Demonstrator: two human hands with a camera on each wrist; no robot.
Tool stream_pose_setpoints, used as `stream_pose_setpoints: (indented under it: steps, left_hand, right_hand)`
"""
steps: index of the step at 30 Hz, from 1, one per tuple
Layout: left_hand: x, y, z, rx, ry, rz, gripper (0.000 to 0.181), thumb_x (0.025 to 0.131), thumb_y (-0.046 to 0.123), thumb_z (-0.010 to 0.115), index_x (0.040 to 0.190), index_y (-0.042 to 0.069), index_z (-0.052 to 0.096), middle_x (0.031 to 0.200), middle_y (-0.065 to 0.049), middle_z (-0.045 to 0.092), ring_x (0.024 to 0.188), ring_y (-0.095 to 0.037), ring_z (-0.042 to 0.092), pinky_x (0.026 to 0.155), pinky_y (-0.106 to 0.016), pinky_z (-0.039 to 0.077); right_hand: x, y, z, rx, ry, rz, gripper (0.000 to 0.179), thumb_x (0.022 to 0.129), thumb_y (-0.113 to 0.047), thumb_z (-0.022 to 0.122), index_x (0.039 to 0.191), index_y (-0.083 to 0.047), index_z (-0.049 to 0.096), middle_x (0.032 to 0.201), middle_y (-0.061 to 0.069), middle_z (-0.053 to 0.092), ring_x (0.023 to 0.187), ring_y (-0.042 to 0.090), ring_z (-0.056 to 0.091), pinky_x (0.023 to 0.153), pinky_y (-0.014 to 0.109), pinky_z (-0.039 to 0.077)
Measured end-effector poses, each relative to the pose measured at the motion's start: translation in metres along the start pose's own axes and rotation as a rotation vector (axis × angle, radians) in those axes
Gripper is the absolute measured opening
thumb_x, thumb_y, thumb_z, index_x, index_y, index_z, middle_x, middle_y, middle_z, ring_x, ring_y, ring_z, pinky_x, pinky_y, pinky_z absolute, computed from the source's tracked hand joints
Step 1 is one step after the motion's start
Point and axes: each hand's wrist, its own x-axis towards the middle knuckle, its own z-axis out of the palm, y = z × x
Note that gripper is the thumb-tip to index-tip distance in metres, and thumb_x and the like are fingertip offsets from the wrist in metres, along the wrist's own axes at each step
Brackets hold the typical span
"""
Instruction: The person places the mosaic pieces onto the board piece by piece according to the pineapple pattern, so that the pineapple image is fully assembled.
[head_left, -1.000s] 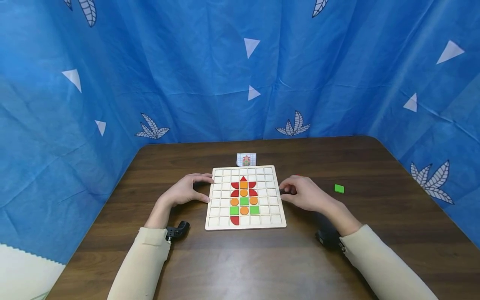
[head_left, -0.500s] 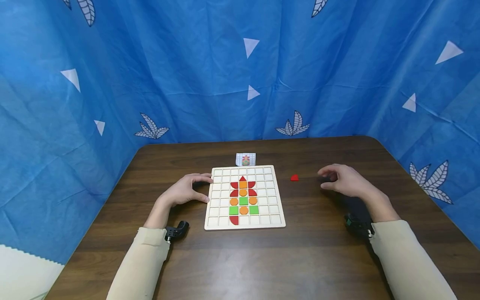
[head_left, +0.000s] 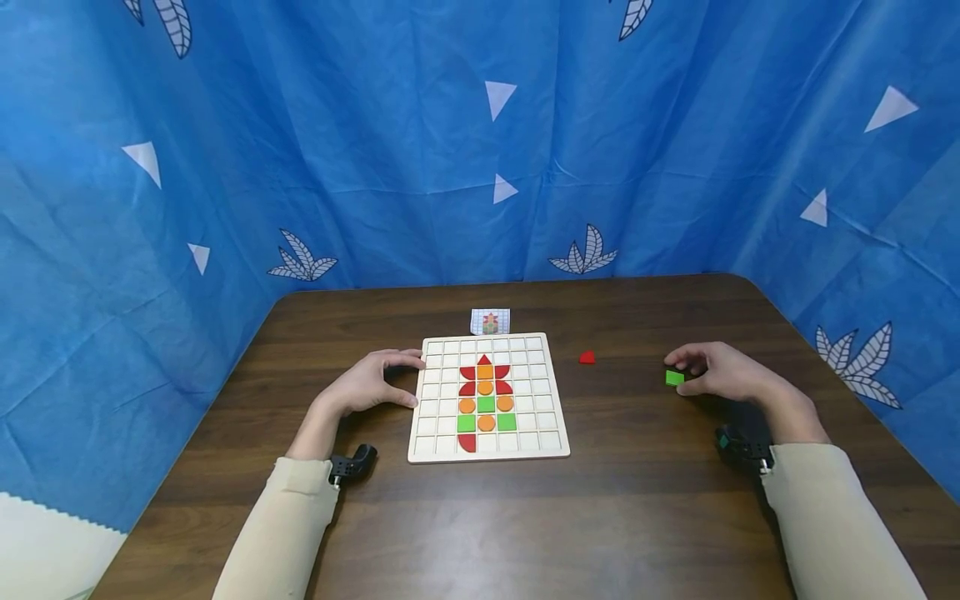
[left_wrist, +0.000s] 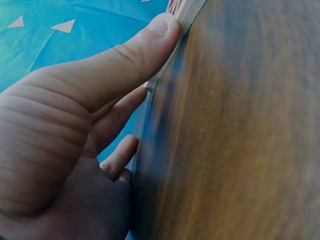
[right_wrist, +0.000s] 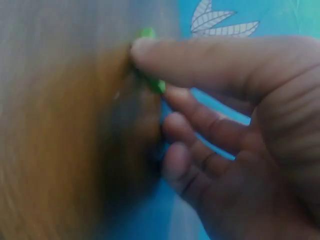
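Note:
A pale wooden grid board [head_left: 528, 400] bears red, orange and green tiles arranged in a figure. At its left edge rests my left hand [head_left: 375, 381], thumb and fingers spread apart along the side. The thumb [left_wrist: 150, 42] touches the board's edge in the left wrist view. Off to the right, my right hand [head_left: 731, 375] is down at a green square tile [head_left: 675, 378], pinching it between thumb and index finger. In the right wrist view the thumb covers the middle of the tile [right_wrist: 159, 86]. A loose red tile [head_left: 587, 357] lies between the board and that hand.
A small printed card [head_left: 491, 321] with a matching coloured figure lies just behind the board. The brown wooden table [head_left: 480, 525] reaches back to a blue patterned curtain [head_left: 420, 125]. A black wrist camera [head_left: 354, 465] sits below the left wrist.
My right hand has left the red tile beside the board, moved right and come down on the green square tile. My left hand has stayed at the board's edge.

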Motion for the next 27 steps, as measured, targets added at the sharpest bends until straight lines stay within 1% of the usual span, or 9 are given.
stream_pose_setpoints:
  steps: [3,9,18,27]
  left_hand:
    - [0.001,-0.001,0.0,0.005,0.002,0.005,0.057,0.077,0.022,0.092,0.13,0.018,0.071,0.158,-0.01,0.05,0.149,-0.036,0.04,0.122,-0.059,0.032]
    - [-0.001,0.001,-0.002,0.015,0.011,-0.005,0.057,0.076,0.022,0.092,0.129,0.017,0.071,0.157,-0.009,0.051,0.149,-0.036,0.04,0.122,-0.059,0.032]
    - [-0.003,0.0,-0.001,0.014,0.008,-0.004,0.056,0.077,0.023,0.092,0.129,0.018,0.071,0.157,-0.009,0.051,0.149,-0.036,0.04,0.122,-0.06,0.032]
    - [-0.001,0.001,-0.001,0.016,0.004,-0.002,0.058,0.077,0.024,0.092,0.13,0.018,0.071,0.158,-0.008,0.05,0.15,-0.036,0.039,0.122,-0.06,0.031]
  right_hand:
    - [0.0,0.005,0.001,0.007,0.007,0.003,0.045,0.09,-0.014,0.079,0.127,0.005,0.064,0.111,0.015,0.067,0.099,0.028,0.058,0.08,0.033,0.053]
    - [0.004,0.009,0.005,0.011,0.036,0.006,0.039,0.09,-0.013,0.079,0.124,0.002,0.068,0.107,0.01,0.069,0.096,0.023,0.057,0.076,0.024,0.053]
    - [0.004,-0.001,0.008,-0.042,0.051,-0.003,0.033,0.091,-0.012,0.076,0.12,0.001,0.071,0.102,0.008,0.07,0.09,0.021,0.057,0.074,0.027,0.051]
    - [0.013,-0.021,0.019,0.001,0.033,-0.013,0.029,0.091,-0.012,0.075,0.118,-0.001,0.072,0.101,0.007,0.069,0.089,0.021,0.057,0.072,0.026,0.052]
